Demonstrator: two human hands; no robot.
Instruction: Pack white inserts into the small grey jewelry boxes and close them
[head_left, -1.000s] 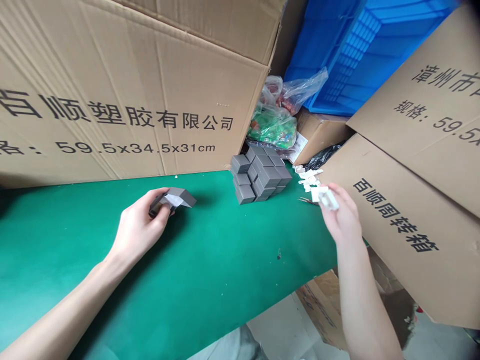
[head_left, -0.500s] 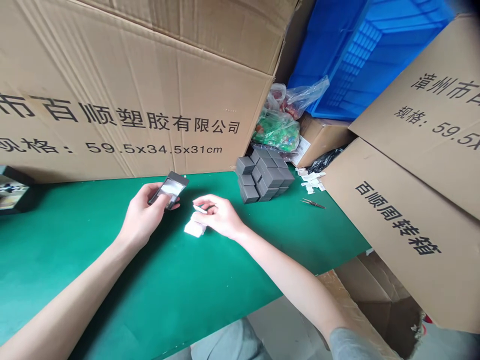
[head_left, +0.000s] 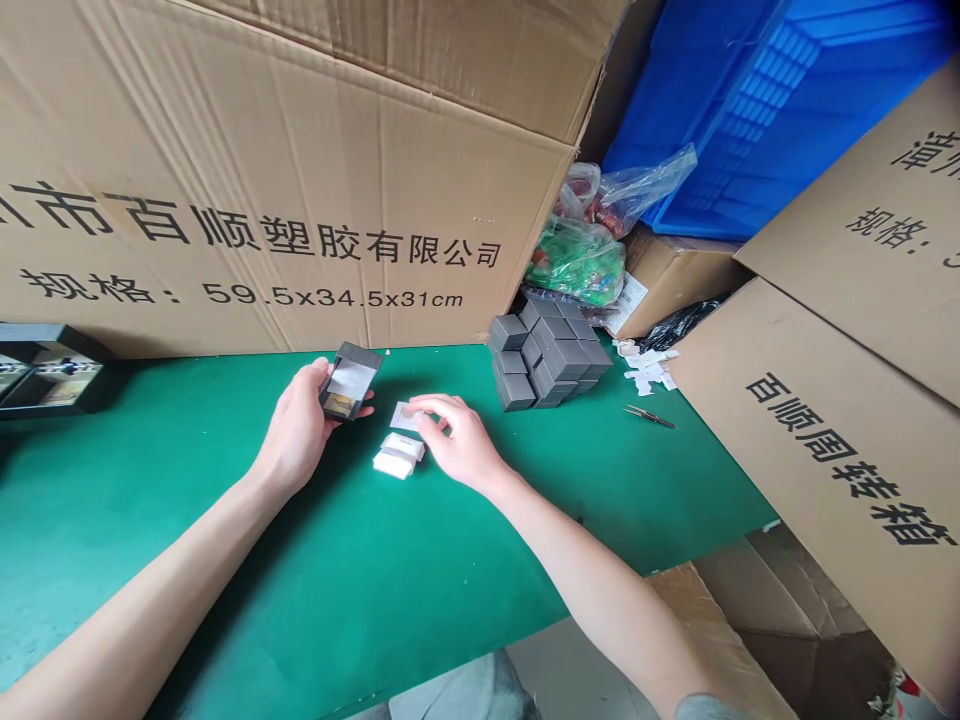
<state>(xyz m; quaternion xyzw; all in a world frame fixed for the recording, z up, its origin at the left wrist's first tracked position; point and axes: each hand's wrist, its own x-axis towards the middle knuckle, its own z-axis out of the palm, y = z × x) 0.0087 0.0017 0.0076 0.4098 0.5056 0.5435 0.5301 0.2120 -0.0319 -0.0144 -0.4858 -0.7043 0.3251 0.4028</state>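
Note:
In my left hand (head_left: pixel 296 430) is a small dark grey box (head_left: pixel 358 365), its lid raised. The lid's inside is pale, and something golden (head_left: pixel 340 404) shows in the bottom. To the right, my right hand (head_left: pixel 461 440) pinches a small white card (head_left: pixel 405 416) between thumb and fingers, a short way from the box. Just below that card, a little pile of white cards (head_left: pixel 397 456) lies on the green table (head_left: pixel 322 570). The fingertips behind the card are partly hidden.
Stacked grey boxes (head_left: pixel 551 355) stand right of my hands, near tweezers (head_left: pixel 649 416) and white scraps (head_left: pixel 646 368). A large carton (head_left: pixel 300 150) walls the back. Cartons (head_left: pixel 847 440) and a blue crate (head_left: pixel 750 120) crowd the right. Dark open cases (head_left: pixel 56 370) sit far left.
My right hand has brought a white card up from the pile toward the box. My left thumb has moved off the box's inside, so the golden content shows. The view has shifted left.

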